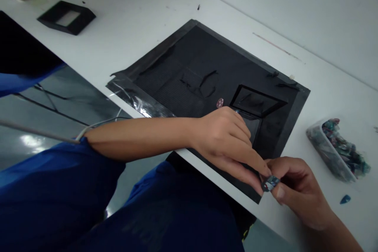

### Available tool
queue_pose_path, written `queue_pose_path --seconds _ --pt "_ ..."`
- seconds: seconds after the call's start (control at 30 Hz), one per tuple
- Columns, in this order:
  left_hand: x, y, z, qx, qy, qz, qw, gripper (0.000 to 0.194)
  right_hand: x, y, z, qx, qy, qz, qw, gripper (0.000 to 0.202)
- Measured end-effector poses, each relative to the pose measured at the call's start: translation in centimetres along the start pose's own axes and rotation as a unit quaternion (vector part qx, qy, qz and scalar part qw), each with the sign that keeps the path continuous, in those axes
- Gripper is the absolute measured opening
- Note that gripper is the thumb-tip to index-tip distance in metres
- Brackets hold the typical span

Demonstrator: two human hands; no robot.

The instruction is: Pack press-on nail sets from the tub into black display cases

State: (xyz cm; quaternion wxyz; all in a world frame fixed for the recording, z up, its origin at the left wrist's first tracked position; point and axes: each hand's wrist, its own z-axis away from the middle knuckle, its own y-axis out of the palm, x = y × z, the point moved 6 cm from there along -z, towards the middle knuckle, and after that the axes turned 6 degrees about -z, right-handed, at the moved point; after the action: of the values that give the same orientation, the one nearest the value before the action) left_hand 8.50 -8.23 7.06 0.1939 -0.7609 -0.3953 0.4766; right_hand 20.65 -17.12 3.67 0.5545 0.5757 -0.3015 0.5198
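Note:
A small shiny blue-grey faceted gem-like piece (270, 183) is pinched between the fingertips of both hands, over the front edge of the table. My left hand (226, 138) reaches across the black mat, its thumb and index fingertip closed at the piece's left side. From the lower right, my right hand (301, 189) holds the other side between thumb and bent fingers. Behind my left hand lies an opened black case (258, 102) with a clear window in its raised lid; the hand partly covers its base. A pink gem (220, 102) rests on the mat beside it.
The black mat (168, 71) is taped to a white table (126, 27). At right, a clear plastic tub (333, 151) holds several gem-like pieces, with a blue teardrop piece (345, 199) nearby. A black frame-like box (66, 17) stands at far left. A wall borders the back.

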Motion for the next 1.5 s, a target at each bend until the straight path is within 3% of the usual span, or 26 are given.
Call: queue_pose_path --seconds 0.23,0.33,0.47,0.67,0.77,0.9,0.97,1.03,1.1,1.17,1.33,1.5 --pt "-0.7 1.1 0.5 0.041 -0.075 0.154 0.984 0.011 -0.2 -0.6 0.3 0.007 -0.015 0.004 1.0 0.008" --pt "-0.9 0.8 0.3 -0.003 -0.039 0.087 0.995 0.024 -1.0 -0.9 1.1 0.008 0.047 -0.015 0.999 0.016" --pt "-0.9 0.9 0.5 -0.046 0.002 -0.034 0.998 0.029 -2.0 -0.9 2.6 0.068 0.16 -0.023 0.984 0.027" --pt "-2.5 1.8 1.7 -0.083 0.165 -0.097 0.978 0.017 -2.1 0.1 2.5 0.162 0.204 0.103 0.96 0.034" --pt "-2.8 1.8 1.8 -0.084 0.187 -0.076 0.976 0.018 -2.1 0.3 2.3 0.17 0.207 0.149 0.952 0.034" --pt "-2.4 2.2 0.7 0.034 0.146 0.0 0.989 0.025 -2.0 0.2 2.1 0.164 0.179 0.165 0.956 0.032" --pt "-2.3 2.0 0.3 0.055 0.14 0.0 0.989 0.026 -2.0 -0.1 1.9 0.141 0.153 0.158 0.965 0.033" --pt "-2.6 0.9 0.2 -0.009 0.176 -0.046 0.983 0.024 -2.0 -0.6 1.6 0.105 0.12 0.148 0.976 0.036" --pt "-3.2 -0.3 0.5 -0.114 0.224 -0.114 0.961 0.018 -1.9 -0.9 1.4 0.073 0.078 0.139 0.984 0.04" --pt "-3.4 -0.9 1.0 -0.184 0.244 -0.168 0.937 0.013 -1.4 -0.9 1.2 0.042 0.03 0.146 0.988 0.044" --pt "-3.2 -1.1 1.2 -0.232 0.22 -0.192 0.928 0.013 0.7 0.6 0.7 -0.018 -0.106 0.221 0.969 0.026" --pt "-3.2 -1.2 1.1 -0.249 0.204 -0.193 0.927 0.014 1.5 1.0 -0.1 -0.034 -0.131 0.231 0.963 0.007"
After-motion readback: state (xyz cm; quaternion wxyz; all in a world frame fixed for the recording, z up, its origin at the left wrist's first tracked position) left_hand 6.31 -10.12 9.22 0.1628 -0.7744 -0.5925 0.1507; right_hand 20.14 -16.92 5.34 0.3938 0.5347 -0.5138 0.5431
